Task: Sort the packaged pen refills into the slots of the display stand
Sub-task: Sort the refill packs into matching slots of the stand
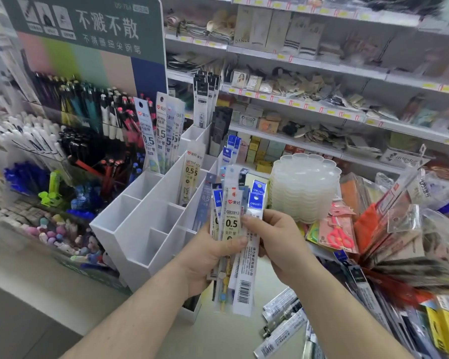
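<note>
**Refills fanned for picking**

While the bundle of packaged refills (231,229) stands upright in front of the white display stand (130,229), it seems fanned so the printed labels can be read and matched to slots. Some slots already hold refill packs (163,130). The left hand (205,257) clasps the bundle from below, thumb across the front. The right hand (272,237) pinches one pack's edge, apparently separating it.

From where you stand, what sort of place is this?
Most likely a stationery or variety shop. Long shelves carry small goods with yellow price tags along their edges, a pen display stands under a printed sign, and a white display stand holds packaged pen refills.
</note>
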The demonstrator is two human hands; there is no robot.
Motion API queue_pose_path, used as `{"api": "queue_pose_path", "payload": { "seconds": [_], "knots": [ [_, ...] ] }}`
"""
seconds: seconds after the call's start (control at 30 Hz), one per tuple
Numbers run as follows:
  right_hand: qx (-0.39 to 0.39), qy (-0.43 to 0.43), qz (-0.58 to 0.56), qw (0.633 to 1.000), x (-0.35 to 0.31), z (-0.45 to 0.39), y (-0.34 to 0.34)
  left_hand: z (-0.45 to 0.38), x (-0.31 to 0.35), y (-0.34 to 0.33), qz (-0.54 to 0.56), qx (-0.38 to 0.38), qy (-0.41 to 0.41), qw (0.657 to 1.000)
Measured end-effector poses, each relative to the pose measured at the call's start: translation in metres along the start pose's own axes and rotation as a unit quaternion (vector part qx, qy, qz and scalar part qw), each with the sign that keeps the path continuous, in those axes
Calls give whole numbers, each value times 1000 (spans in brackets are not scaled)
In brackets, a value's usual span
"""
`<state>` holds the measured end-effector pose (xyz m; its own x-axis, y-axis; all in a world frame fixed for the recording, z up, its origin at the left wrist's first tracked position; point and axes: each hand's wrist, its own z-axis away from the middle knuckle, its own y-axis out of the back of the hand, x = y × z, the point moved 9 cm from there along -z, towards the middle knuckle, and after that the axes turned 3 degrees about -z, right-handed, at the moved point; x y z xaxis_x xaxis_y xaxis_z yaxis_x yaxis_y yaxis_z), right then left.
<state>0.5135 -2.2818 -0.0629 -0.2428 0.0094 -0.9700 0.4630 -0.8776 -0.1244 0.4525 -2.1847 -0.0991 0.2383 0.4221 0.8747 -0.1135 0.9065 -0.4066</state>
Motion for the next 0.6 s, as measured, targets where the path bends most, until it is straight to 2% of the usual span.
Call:
{"api": "queue_pose_path", "payload": {
  "seconds": [0.17, 0.37, 0.47, 0.6],
  "knots": [
    [17, -21, -43, 999, 4, 3, 0, 4, 3, -2, 42, -19, 12, 999],
    [22, 25, -106, 994, -7, 2, -2, 4, 7, 1, 43, -13, 6, 999],
    [46, 17, -111, 993, -4, 1, -3, 6, 13, 3, -41, 21, -18, 999],
    [56, -30, -148, 987, 3, 1, -12, 9, 27, 2, -160, 72, -81, 981]
  ]
}}
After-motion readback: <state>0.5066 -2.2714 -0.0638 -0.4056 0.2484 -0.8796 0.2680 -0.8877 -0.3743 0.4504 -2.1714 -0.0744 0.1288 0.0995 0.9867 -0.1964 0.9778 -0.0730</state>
